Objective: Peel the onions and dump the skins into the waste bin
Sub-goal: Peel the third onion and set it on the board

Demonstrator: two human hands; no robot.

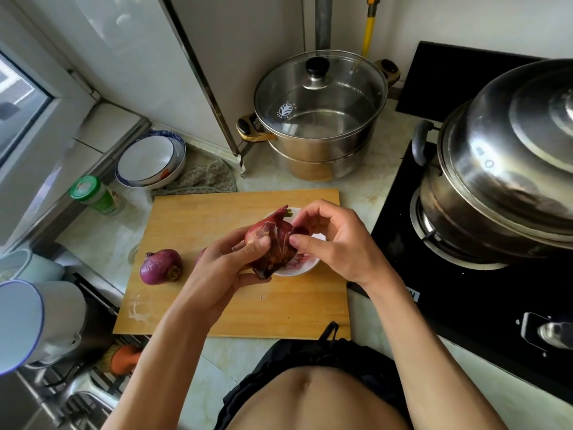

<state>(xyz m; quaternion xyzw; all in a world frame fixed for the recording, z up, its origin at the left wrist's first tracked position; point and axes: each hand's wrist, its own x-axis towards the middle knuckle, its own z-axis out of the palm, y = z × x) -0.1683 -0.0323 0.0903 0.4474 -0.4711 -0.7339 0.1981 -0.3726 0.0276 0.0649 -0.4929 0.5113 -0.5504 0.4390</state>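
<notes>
Cutting board [217,302]: lying on the counter [366,181], serving as landmark.
Left hand [226,268]: hovering over the board's middle, its grip clamping the red onion [273,243].
Right hand [335,240]: meeting the onion from the right, fingertips [296,242] pinching its loose skin.
White bowl [300,268]: sitting on the board under the onion.
Second onion [160,266]: lying on the board's left part.

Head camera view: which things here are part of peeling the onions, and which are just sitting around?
In the job: held onion, left hand, right hand, white bowl with skins, whole onion, cutting board.

Lying about: glass-lidded pot, steel pot on the stove, stacked bowls, green-capped jar, cloth.
</notes>
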